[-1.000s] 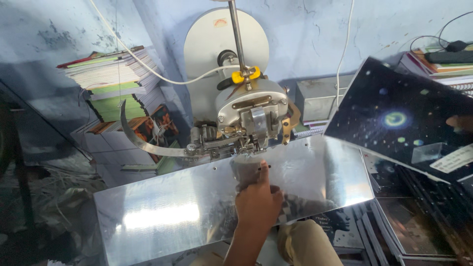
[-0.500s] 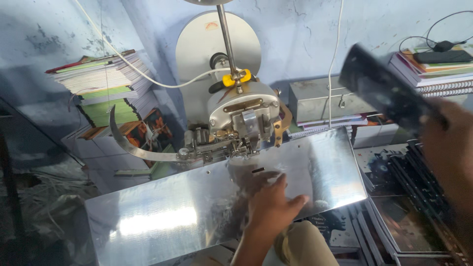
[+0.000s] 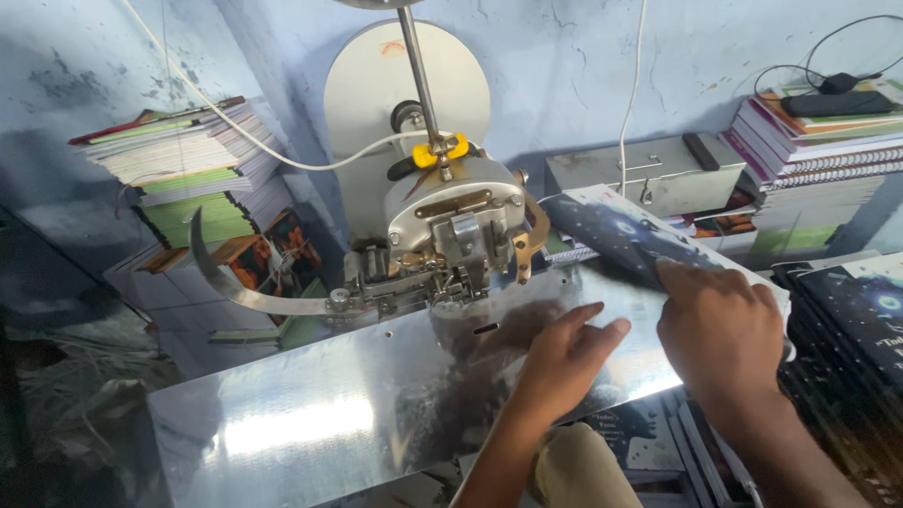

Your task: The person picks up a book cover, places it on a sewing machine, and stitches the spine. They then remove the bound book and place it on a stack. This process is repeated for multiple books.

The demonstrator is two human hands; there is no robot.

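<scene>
Dark notebook (image 3: 628, 235) with a starry cover lies slanted on the right end of the shiny steel table (image 3: 282, 423), and the right hand (image 3: 722, 329) presses down on its near corner, fingers curled over the cover and gripping its edge. That steel table is the biggest thing here, stretching away to the left of both hands and throwing back a bright glare. Just beyond the left hand stands the stitching machine (image 3: 450, 226), its grey head hanging over the plate with a round pale disc behind it and a curved metal arm sweeping off to the left. A grey metal box (image 3: 649, 174) sits past the right hand against the blue wall. Stacks of notebooks (image 3: 188, 165) pile up far left, and another stack (image 3: 828, 141) rises beyond the right hand. Left hand (image 3: 564, 357) lies flat and open on the plate, fingers spread, touching the steel just beside the notebook.
</scene>
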